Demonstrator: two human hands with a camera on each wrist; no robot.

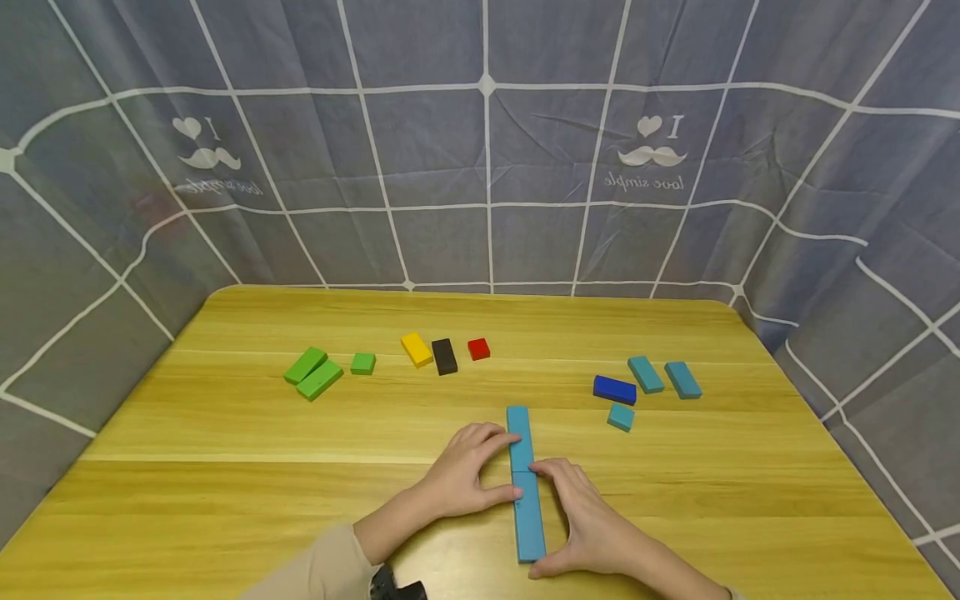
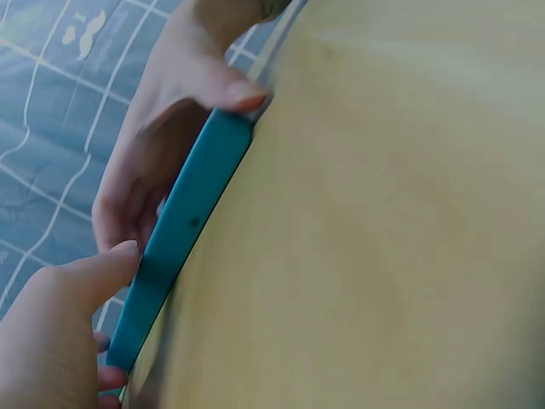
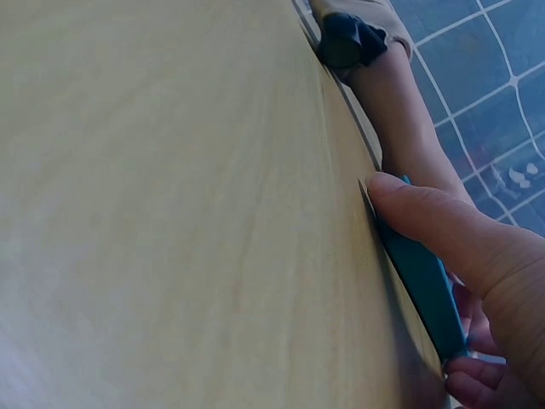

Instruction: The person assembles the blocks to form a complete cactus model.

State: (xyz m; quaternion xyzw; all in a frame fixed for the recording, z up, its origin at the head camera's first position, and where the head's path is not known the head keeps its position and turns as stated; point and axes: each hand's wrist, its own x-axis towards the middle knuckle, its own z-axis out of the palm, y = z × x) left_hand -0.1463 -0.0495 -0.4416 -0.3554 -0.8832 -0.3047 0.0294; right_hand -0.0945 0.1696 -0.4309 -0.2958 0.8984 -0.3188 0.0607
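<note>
Two long light blue blocks lie end to end in a line on the table: a far block [image 1: 519, 427] and a near block [image 1: 529, 529]. My left hand [image 1: 465, 473] is on their left side, its index finger touching the far block and its thumb touching the near one. On the right, my right hand [image 1: 592, 525] holds the near block lengthwise, thumb at its near end and index finger by the joint. In the left wrist view a small dark dot marks the side of the near block [image 2: 183, 217]. The right wrist view partly hides the block [image 3: 421, 285] behind the right thumb.
Green blocks [image 1: 319, 380] lie at left on the wooden table [image 1: 225, 500]. Farther back sit a yellow block [image 1: 417, 350], a black block [image 1: 444, 357] and a red block [image 1: 478, 349]. At right are a dark blue block [image 1: 614, 390] and light blue blocks [image 1: 682, 380].
</note>
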